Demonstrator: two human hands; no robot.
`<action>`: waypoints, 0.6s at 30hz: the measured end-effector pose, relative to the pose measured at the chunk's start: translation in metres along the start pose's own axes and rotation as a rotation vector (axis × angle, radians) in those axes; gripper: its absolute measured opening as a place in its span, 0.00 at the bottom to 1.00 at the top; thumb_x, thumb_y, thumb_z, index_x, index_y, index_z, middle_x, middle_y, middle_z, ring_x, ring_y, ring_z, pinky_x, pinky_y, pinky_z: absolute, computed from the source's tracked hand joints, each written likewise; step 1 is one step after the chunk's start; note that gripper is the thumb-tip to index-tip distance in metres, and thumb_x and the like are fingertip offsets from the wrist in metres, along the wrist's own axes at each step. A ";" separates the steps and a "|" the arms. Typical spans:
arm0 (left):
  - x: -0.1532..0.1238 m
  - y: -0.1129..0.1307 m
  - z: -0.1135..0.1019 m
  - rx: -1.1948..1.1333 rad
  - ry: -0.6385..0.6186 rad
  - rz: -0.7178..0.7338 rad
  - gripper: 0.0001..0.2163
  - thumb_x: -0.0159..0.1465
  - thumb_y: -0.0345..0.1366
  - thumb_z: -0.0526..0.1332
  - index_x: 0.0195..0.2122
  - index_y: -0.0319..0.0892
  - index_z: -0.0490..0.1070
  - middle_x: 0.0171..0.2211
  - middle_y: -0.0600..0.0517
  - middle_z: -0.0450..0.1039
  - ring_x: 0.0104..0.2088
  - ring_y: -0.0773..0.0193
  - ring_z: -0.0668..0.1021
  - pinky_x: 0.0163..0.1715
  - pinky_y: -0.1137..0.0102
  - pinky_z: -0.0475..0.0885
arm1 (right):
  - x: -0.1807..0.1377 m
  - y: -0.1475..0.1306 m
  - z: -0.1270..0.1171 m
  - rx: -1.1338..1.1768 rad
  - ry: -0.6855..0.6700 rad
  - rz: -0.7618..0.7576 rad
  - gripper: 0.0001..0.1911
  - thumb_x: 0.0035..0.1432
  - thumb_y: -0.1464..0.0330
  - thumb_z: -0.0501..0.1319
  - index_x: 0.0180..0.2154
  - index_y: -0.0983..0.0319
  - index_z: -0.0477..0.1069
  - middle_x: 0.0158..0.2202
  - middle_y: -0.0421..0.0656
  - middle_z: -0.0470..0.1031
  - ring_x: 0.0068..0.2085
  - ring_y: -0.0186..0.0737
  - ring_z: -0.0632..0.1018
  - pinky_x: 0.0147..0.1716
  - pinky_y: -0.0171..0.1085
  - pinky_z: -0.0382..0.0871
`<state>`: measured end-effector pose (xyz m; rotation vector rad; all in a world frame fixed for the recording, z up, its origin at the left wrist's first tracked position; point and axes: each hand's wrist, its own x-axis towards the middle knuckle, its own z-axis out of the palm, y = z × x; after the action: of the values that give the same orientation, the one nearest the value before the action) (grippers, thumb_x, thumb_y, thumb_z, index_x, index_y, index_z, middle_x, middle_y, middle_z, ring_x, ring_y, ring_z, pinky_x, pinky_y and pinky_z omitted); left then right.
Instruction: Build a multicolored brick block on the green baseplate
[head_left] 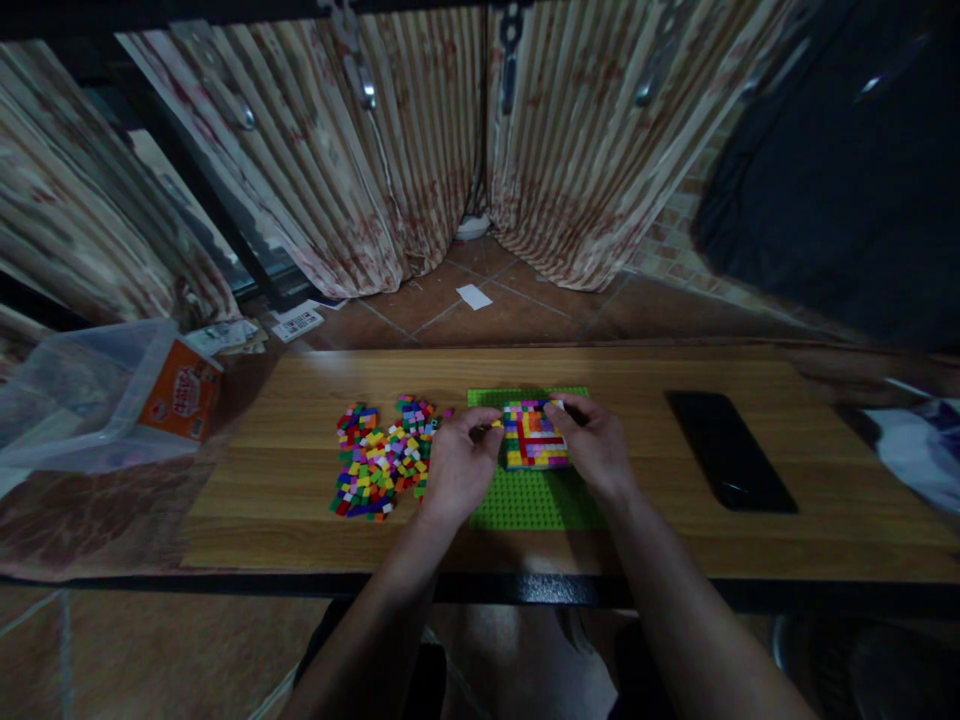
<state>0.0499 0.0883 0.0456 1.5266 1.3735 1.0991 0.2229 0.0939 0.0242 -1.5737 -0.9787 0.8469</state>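
Observation:
A green studded baseplate [536,503] lies on the wooden table, with a multicoloured block of toy bricks [534,440] built up on its upper part. My left hand [463,460] is at the left side of that build, thumb and forefinger pinched on a small yellow brick [496,424]. At the build's right side, my right hand [596,445] has its fingers on the upper right corner, near a whitish brick; whether it grips anything there is hidden. A pile of loose bricks [386,455] in many colours lies left of my left hand.
A black phone-like slab [729,450] lies on the table [270,450] at the right. A clear plastic bin [97,400] with an orange label stands left of the table. Striped curtains [420,150] hang behind, and papers [298,320] lie on the tiled floor.

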 end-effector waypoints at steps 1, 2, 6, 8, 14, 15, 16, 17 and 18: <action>0.000 0.000 0.000 0.000 -0.001 -0.004 0.10 0.59 0.28 0.61 0.40 0.39 0.79 0.36 0.48 0.81 0.34 0.63 0.80 0.38 0.70 0.74 | 0.000 0.000 0.000 0.006 0.000 0.001 0.25 0.43 0.51 0.67 0.38 0.63 0.79 0.34 0.47 0.81 0.35 0.45 0.79 0.37 0.43 0.72; 0.000 0.000 0.000 0.001 -0.003 -0.007 0.09 0.59 0.28 0.61 0.39 0.39 0.79 0.36 0.48 0.81 0.34 0.63 0.80 0.37 0.70 0.73 | 0.000 0.000 0.000 0.016 -0.003 0.003 0.25 0.43 0.52 0.67 0.37 0.63 0.79 0.34 0.46 0.81 0.35 0.45 0.79 0.36 0.43 0.72; -0.001 -0.001 -0.001 0.003 -0.007 -0.004 0.10 0.60 0.28 0.61 0.40 0.40 0.79 0.35 0.49 0.81 0.34 0.63 0.80 0.37 0.70 0.73 | 0.000 0.000 0.000 0.019 -0.003 -0.012 0.23 0.43 0.53 0.67 0.37 0.62 0.79 0.32 0.46 0.81 0.34 0.45 0.79 0.36 0.43 0.72; -0.001 -0.002 0.000 0.007 -0.010 -0.002 0.10 0.60 0.28 0.61 0.41 0.39 0.79 0.35 0.49 0.81 0.33 0.63 0.80 0.37 0.70 0.73 | 0.000 0.000 0.000 0.020 -0.005 -0.018 0.23 0.43 0.53 0.67 0.37 0.63 0.79 0.32 0.46 0.81 0.34 0.44 0.79 0.36 0.43 0.71; 0.000 0.000 0.000 0.028 -0.011 -0.017 0.10 0.60 0.28 0.60 0.41 0.39 0.79 0.35 0.49 0.80 0.34 0.63 0.80 0.38 0.70 0.73 | 0.001 0.001 0.000 0.046 -0.041 -0.014 0.22 0.44 0.54 0.67 0.37 0.62 0.78 0.31 0.44 0.80 0.33 0.42 0.77 0.34 0.41 0.70; 0.000 0.001 0.001 0.028 -0.008 -0.019 0.10 0.60 0.28 0.60 0.41 0.39 0.79 0.35 0.49 0.81 0.34 0.63 0.80 0.38 0.70 0.73 | 0.001 0.001 0.000 0.048 -0.042 -0.017 0.22 0.44 0.54 0.67 0.37 0.62 0.78 0.31 0.44 0.79 0.33 0.42 0.77 0.34 0.41 0.70; 0.000 0.002 0.001 0.027 -0.008 -0.021 0.10 0.60 0.28 0.60 0.41 0.39 0.79 0.35 0.49 0.81 0.34 0.63 0.80 0.38 0.70 0.73 | 0.001 0.001 0.000 0.046 -0.045 -0.021 0.22 0.44 0.54 0.66 0.37 0.62 0.78 0.32 0.44 0.79 0.33 0.42 0.77 0.34 0.41 0.70; 0.000 0.002 0.001 0.025 -0.011 -0.023 0.10 0.60 0.27 0.60 0.40 0.39 0.79 0.35 0.49 0.81 0.34 0.63 0.80 0.38 0.70 0.73 | 0.000 0.001 0.000 0.042 -0.048 -0.026 0.22 0.45 0.53 0.66 0.37 0.62 0.78 0.32 0.44 0.79 0.33 0.42 0.77 0.34 0.41 0.70; 0.000 0.002 0.001 0.022 -0.013 -0.025 0.10 0.60 0.27 0.60 0.40 0.39 0.79 0.35 0.49 0.81 0.34 0.63 0.80 0.37 0.70 0.73 | 0.000 0.000 0.000 0.039 -0.052 -0.030 0.22 0.45 0.53 0.66 0.37 0.62 0.78 0.32 0.44 0.79 0.33 0.42 0.77 0.34 0.41 0.70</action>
<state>0.0515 0.0878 0.0470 1.5262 1.3964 1.0602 0.2228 0.0942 0.0237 -1.5064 -1.0146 0.8844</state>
